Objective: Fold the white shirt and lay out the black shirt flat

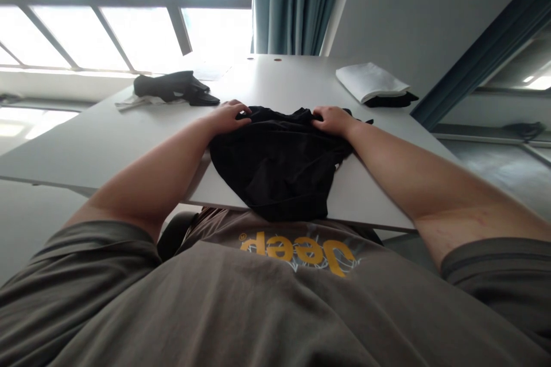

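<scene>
The left hand (229,116) and right hand (331,120) pinch the far edge of the black garment (275,166), which lies between them and reaches toward the body over the table's near edge (370,224). That overhang could drag it crooked if either grip loosened; its fingertip folds are hard to make out.

Our bare left arm (159,166) and bare right arm (400,172) reach up from the two sides of the frame. Near the middle, our bare left hand (229,117) and bare right hand (333,120) point inward, fingers bent, palms down.
</scene>
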{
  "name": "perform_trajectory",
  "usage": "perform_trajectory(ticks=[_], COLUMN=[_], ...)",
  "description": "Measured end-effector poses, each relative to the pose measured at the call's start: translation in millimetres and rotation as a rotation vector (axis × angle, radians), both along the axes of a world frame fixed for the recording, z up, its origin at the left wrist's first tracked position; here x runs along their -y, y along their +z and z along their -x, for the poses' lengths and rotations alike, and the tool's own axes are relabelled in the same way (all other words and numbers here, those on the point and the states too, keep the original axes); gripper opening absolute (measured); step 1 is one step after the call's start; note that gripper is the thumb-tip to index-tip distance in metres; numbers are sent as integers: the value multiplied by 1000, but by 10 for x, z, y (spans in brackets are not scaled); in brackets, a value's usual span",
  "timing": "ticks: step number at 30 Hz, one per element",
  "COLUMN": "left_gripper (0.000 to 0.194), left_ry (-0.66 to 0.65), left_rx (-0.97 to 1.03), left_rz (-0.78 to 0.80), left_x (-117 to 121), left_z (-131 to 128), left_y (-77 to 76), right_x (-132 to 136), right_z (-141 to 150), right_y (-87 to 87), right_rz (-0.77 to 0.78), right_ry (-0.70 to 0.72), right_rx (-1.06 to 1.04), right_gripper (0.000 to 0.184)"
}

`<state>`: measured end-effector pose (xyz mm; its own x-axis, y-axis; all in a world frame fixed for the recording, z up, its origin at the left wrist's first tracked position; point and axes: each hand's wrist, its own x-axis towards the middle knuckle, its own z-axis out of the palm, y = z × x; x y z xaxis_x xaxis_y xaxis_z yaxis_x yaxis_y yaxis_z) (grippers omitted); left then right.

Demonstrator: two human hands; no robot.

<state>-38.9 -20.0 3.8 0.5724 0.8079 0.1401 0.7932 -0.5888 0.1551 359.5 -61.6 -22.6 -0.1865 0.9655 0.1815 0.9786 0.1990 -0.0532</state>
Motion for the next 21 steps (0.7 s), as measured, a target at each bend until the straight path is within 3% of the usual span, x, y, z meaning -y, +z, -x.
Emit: perform_trajectory(ticks=[5, 12, 21], left_gripper=[49, 57, 41], left_ry=[6, 118, 97], left_rx=[-61, -232, -324], left_rz=[-98, 26, -24], left_x=[43, 99, 201], left_z=[-59, -140, -223], left_y=[47, 96, 107], right_x=[6, 20, 21], right_z=[12, 19, 47], right_y=[0, 23, 15], right_rz=[-5, 10, 9], right_ry=[-2, 1, -4], right_rx=[-4, 10, 11], right_gripper=[33, 35, 30])
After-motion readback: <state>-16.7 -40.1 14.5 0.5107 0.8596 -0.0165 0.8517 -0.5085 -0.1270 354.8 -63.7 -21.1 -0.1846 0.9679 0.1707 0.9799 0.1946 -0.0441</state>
